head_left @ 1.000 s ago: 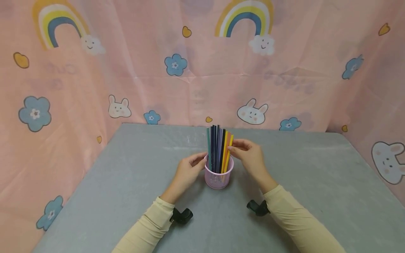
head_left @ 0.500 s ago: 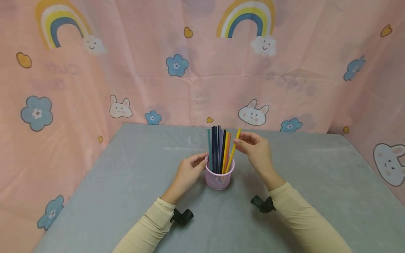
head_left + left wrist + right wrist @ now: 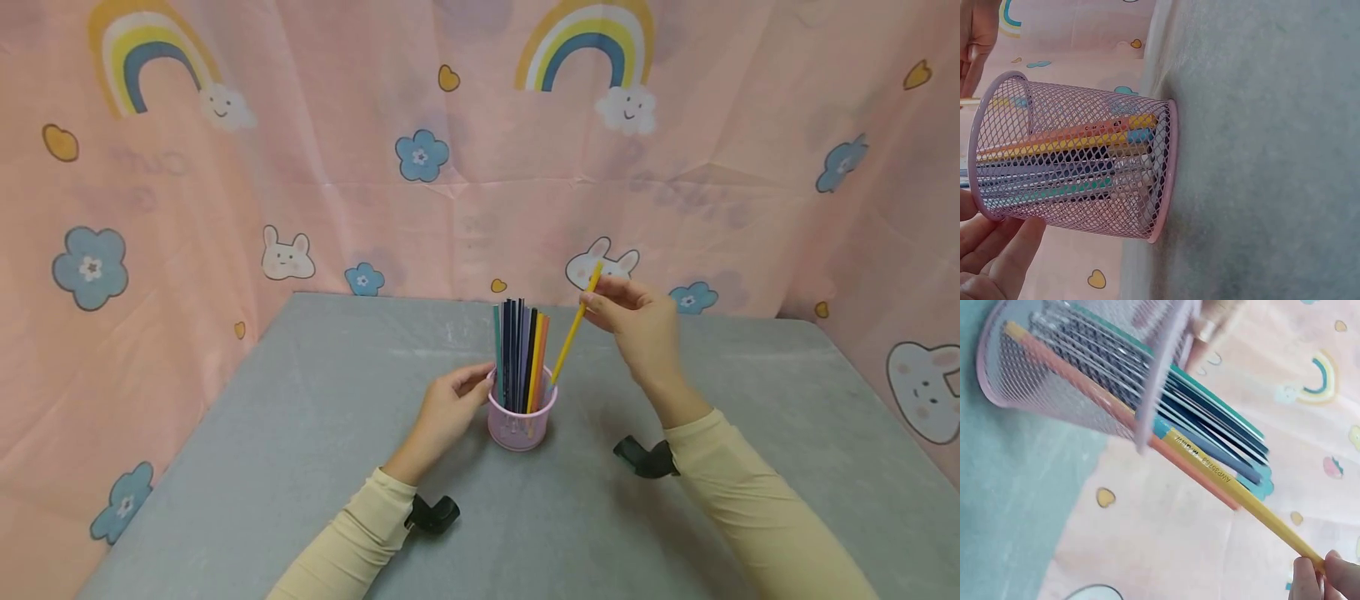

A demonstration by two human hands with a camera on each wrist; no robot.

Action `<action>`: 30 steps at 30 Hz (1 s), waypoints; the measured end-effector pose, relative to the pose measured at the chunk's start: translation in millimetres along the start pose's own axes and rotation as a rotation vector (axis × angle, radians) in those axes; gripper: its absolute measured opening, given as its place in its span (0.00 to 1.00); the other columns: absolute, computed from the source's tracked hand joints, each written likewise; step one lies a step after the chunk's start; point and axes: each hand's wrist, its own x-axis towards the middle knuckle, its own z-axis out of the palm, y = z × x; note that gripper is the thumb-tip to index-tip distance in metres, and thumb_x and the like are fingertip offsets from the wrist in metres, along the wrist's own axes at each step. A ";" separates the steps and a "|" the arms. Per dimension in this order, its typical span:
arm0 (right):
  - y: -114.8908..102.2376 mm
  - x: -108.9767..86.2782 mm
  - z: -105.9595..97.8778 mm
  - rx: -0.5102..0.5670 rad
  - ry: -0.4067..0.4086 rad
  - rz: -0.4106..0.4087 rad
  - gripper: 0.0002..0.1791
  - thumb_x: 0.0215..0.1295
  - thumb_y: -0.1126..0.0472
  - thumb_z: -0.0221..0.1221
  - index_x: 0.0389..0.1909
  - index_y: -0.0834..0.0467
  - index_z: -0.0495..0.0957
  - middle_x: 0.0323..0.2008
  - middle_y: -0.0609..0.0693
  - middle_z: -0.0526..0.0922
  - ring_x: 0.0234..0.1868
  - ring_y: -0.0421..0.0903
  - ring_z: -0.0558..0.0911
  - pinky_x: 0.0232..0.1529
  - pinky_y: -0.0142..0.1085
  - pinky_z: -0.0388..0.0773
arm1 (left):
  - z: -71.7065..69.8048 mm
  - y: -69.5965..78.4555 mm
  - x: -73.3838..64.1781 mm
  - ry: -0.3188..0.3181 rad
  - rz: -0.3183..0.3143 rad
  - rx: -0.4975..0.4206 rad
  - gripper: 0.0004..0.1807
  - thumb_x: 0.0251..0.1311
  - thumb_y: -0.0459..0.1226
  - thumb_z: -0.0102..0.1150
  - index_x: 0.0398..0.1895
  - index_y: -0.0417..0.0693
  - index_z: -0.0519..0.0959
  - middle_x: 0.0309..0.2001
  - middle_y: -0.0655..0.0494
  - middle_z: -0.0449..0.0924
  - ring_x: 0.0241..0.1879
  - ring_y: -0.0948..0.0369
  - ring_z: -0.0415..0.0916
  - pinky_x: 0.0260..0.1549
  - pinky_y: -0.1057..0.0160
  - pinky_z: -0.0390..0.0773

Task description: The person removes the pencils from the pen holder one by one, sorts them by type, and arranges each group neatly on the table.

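A pink mesh pencil cup (image 3: 517,432) stands upright on the table. It holds a bunch of coloured pencils (image 3: 512,358), among them green, dark blue, purple, black, yellow and orange ones. My left hand (image 3: 450,408) holds the cup's left side at the rim, fingers against the mesh in the left wrist view. Up to the right, my right hand (image 3: 645,333) pinches a yellow pencil (image 3: 574,329) near its upper end between thumb and fingers. That pencil slants down to the left; its blue-banded lower end is at the cup's rim in the right wrist view.
The cup stands on a grey table (image 3: 300,500), its far edge behind the hands. A pink curtain (image 3: 480,225) printed with rainbows, flowers and rabbits hangs behind and at both sides. Black wrist cameras (image 3: 433,514) sit at both sleeves.
My right hand has drawn the yellow pencil up and to the right, from among the others to the cup's rim. The left hand has stayed at the cup.
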 end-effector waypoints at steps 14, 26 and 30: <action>2.7 7.9 -19.9 0.014 0.010 0.074 0.23 0.54 0.62 0.65 0.49 0.70 0.76 0.30 0.40 0.84 0.32 0.36 0.85 0.36 0.30 0.81 | -0.5 -2.6 -0.6 -0.005 -0.011 -0.010 0.17 0.63 0.38 0.54 0.54 0.43 0.76 0.51 0.49 0.80 0.50 0.58 0.78 0.46 0.65 0.79; 40.9 12.8 -28.6 -0.297 -0.141 0.190 0.27 0.56 0.51 0.63 0.50 0.65 0.78 0.40 0.56 0.84 0.31 0.31 0.83 0.36 0.28 0.80 | -0.3 -0.2 -1.0 -0.002 0.008 0.015 0.17 0.64 0.38 0.53 0.54 0.44 0.76 0.51 0.50 0.79 0.51 0.58 0.78 0.47 0.65 0.79; 52.2 12.6 -27.9 -0.349 -0.187 0.225 0.24 0.58 0.52 0.62 0.50 0.65 0.78 0.45 0.63 0.82 0.33 0.34 0.84 0.37 0.28 0.81 | -0.1 0.6 -0.8 0.000 0.000 0.022 0.17 0.64 0.38 0.53 0.54 0.44 0.76 0.51 0.50 0.80 0.50 0.58 0.78 0.47 0.65 0.79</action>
